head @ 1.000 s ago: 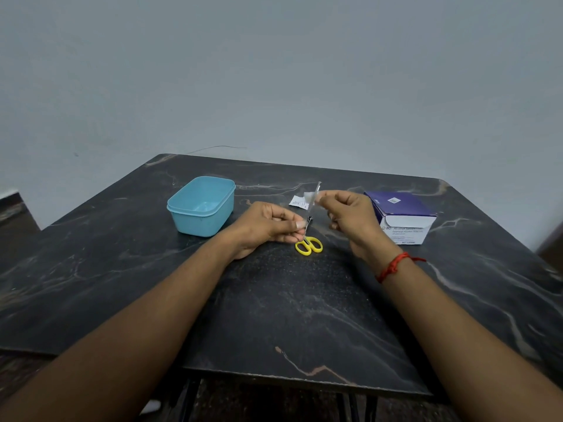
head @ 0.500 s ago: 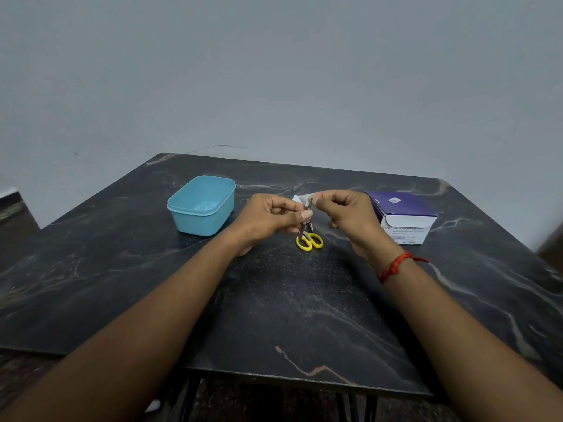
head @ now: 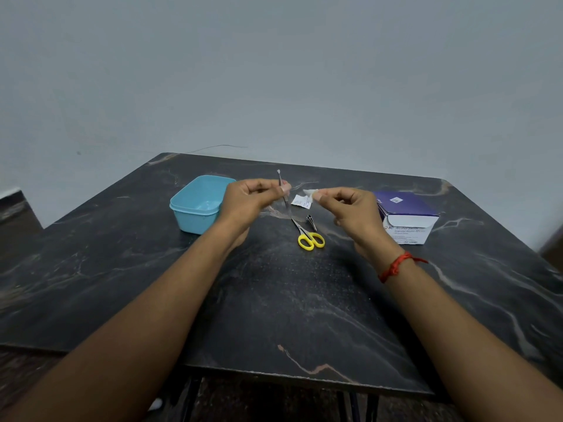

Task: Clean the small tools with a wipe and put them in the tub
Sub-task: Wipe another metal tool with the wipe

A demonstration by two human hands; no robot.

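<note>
Currently the left hand (head: 254, 197) pinches a thin metal tool (head: 285, 203) between thumb and fingertips. The tool is roughly upright, its tip above the knuckles, raised over the table (head: 274, 300) just right of the blue tub (head: 195, 221), not in it. The right hand (head: 345, 208) pinches a small white wipe (head: 309, 193), fingers curled. Wipe and tool are near each other, not touching. Yellow-handled scissors (head: 309, 237) lie on the table between the hands, with a small dark metal tool (head: 311, 222) just beside the blades; its type is unclear. A torn white sachet (head: 301, 201) lies behind them. A purple-and-white swab box (head: 408, 217) sits right of the right hand. There is a red thread (head: 396, 264) on the right wrist.
</note>
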